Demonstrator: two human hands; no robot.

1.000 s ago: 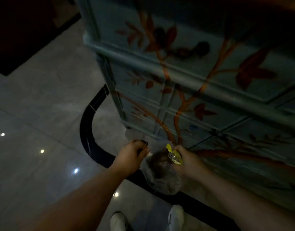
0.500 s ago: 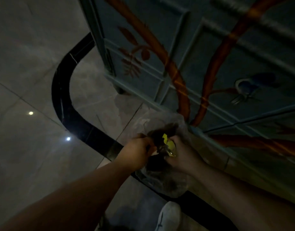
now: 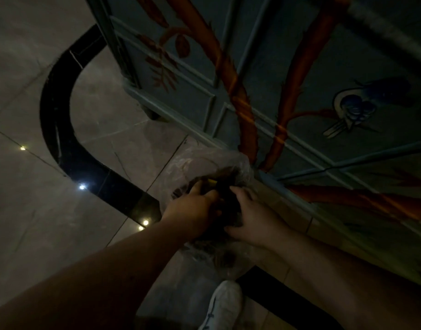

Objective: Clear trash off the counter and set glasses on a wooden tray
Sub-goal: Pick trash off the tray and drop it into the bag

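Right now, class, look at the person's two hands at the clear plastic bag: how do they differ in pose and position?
The left hand reaches into the mouth of the clear plastic bag, fingers curled beside a small yellow scrap; the right hand lies flatter against the bag's side, fingers spread. The left hand sits nearer the black floor border; the right hand sits nearer the painted blue cabinet. Both touch the bag.

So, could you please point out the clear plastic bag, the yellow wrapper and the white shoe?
clear plastic bag [image 3: 204, 160]: head view, upper crinkled wall.
yellow wrapper [image 3: 213, 181]: head view, the small visible corner.
white shoe [image 3: 225, 303]: head view, toe top.
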